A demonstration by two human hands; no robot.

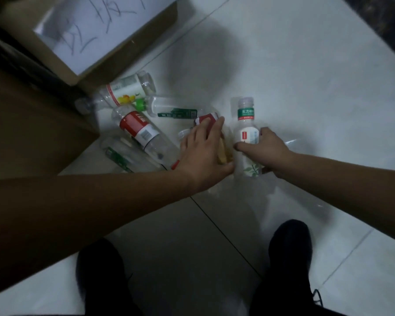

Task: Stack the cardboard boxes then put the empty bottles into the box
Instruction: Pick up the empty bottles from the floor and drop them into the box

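Bottles remain mostly on the tiled floor (306, 65), beside the cardboard boxes (32, 124) at upper left; whether those are properly stacked can't be judged. Right hand (267, 151) has its fingers (240, 145) wrapped round a clear green-capped-label bottle (246, 124). Left hand (203, 149) lies fingers-spread on a red-labelled bottle (206, 118), grip unclear. Four or so others (137, 128) lie loose nearby. Judgement: bottle collection barely begun.

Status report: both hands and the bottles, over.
Right hand gripping clear green-labelled plastic bottle. Left hand on red-labelled bottle. Other bottles loose on white tiled floor beside brown cardboard box.
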